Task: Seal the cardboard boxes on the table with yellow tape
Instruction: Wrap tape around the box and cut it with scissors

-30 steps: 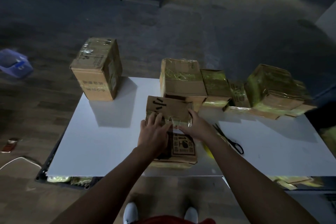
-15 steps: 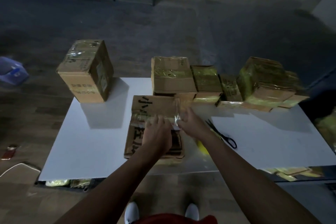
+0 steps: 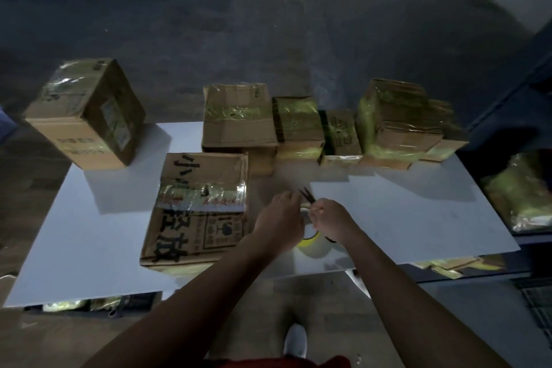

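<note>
Scissors (image 3: 307, 196) are grasped by the right hand (image 3: 333, 219) near the tape roll (image 3: 312, 245); whether the left hand (image 3: 279, 222) grasps anything cannot be told.

taped boxes (image 3: 298, 125) walling upper centre, tall box (image 3: 86, 116) blocking upper left, flat box (image 3: 194, 218) filling centre-left, table (image 3: 418, 218) lying open right

The flat cardboard box (image 3: 197, 236) is showing matt brown board, and the tape strip (image 3: 203, 193) across it is shining glossy and wrinkled. The rear boxes (image 3: 298, 119) are gleaming under crinkled yellow-green tape. The tabletop (image 3: 89, 233) is looking smooth, white and matt. The tape roll (image 3: 312, 245) is glinting glossy yellow; the scissors (image 3: 307, 194) are looking dark and dull.
</note>
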A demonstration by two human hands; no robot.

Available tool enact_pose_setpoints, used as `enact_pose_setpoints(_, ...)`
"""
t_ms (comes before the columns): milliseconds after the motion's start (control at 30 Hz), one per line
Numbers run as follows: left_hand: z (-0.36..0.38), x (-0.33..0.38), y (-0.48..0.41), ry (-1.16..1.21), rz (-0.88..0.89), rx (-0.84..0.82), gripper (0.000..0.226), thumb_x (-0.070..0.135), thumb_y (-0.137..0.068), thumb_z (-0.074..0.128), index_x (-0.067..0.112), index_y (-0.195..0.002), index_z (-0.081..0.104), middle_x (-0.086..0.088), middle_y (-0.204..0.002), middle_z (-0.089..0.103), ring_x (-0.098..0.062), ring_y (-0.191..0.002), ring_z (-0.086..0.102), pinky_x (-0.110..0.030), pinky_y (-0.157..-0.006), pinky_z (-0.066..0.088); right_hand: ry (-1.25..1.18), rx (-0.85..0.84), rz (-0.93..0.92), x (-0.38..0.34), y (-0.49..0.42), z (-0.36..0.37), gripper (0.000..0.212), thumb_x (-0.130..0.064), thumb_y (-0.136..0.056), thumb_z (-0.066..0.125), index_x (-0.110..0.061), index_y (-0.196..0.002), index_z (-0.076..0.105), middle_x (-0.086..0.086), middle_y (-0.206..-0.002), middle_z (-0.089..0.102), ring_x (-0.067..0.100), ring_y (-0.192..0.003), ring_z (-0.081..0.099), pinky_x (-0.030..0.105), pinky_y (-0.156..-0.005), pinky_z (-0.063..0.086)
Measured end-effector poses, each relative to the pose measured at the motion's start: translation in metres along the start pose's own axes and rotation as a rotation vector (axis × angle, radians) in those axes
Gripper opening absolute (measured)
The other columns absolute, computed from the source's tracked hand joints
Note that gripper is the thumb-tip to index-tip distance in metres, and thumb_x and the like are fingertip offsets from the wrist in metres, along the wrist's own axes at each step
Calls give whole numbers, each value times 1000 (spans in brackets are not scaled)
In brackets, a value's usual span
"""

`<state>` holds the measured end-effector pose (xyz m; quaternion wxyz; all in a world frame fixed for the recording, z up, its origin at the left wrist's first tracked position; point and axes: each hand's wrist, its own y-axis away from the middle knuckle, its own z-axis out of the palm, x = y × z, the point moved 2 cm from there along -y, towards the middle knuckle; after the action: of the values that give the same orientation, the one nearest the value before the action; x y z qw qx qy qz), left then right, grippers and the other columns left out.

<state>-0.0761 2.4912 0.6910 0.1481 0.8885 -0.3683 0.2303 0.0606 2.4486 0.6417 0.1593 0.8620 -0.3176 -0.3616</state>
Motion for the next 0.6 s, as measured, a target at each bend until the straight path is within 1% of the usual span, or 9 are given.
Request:
enact_pose_setpoints(33,8,4,-3,-4,-17,-25,26,14,-91,48,5,-115,53,-13,-111,54,-29,-105,51,-29,-71,32,29,4,7,7,-1,-1,18,-13,-91,51,-1,-83,61,22,-93,66,37,-89,63,36,-75,49)
enact_pose_setpoints(100,21,8,-7,-3,-78,-61,25,14,-90,49,7,-113,54,-12,-111,56,-29,-102,54,-30,-70,34,44,19,10,19,-5,0,15,-18,-91,53,-5,-88,59,19,-96,65,34,-94,62,31,-71,43)
enact_pose_setpoints(200,28,9,-9,23,-182,-82,22,17,-91,51,8,-110,55,-12,-114,57,-29,-102,56,-29,-71,36,67,48,24,31,-10,5,24,-27,-89,58,-9,-104,54,13,-105,61,32,-98,59,34,-77,46)
enact_pose_setpoints(300,27,8,-9,54,-252,-81,6,16,-91,50,12,-93,54,-11,-109,59,-26,-96,57,-28,-69,35,86,43,48,34,-16,11,33,-29,-89,59,-8,-113,48,15,-112,58,33,-100,58,35,-75,45)
enact_pose_setpoints(400,21,9,-9,69,-253,-34,9,20,-91,51,15,-84,52,-12,-101,61,-22,-84,52,-29,-68,34,117,-2,86,36,-23,18,37,-25,-93,56,-6,-123,46,14,-119,59,32,-110,58,30,-73,38)
enact_pose_setpoints(433,18,9,-8,85,-253,-16,11,21,-91,51,14,-84,54,-11,-100,60,-22,-84,52,-31,-69,36,126,-8,96,36,-26,19,37,-23,-93,55,-5,-125,46,15,-122,59,32,-113,57,30,-75,39)
enact_pose_setpoints(500,12,4,-7,102,-258,25,15,21,-90,52,8,-92,61,-11,-101,61,-26,-91,57,-31,-74,41,137,-16,81,35,-28,19,34,-17,-94,54,-4,-125,47,16,-125,58,32,-115,55,30,-76,41)
enact_pose_setpoints(567,6,-3,-7,114,-262,90,16,15,-89,52,5,-96,62,-14,-102,62,-30,-96,58,-30,-78,42,140,-20,47,31,-30,16,30,-13,-94,53,-3,-122,49,17,-124,57,33,-115,55,28,-75,37)
enact_pose_setpoints(600,1,-6,-8,124,-262,134,18,14,-88,51,3,-96,62,-16,-101,62,-33,-96,58,-34,-79,43,130,-14,10,27,-30,14,29,-14,-93,54,-3,-120,51,18,-121,58,34,-113,55,28,-74,37)
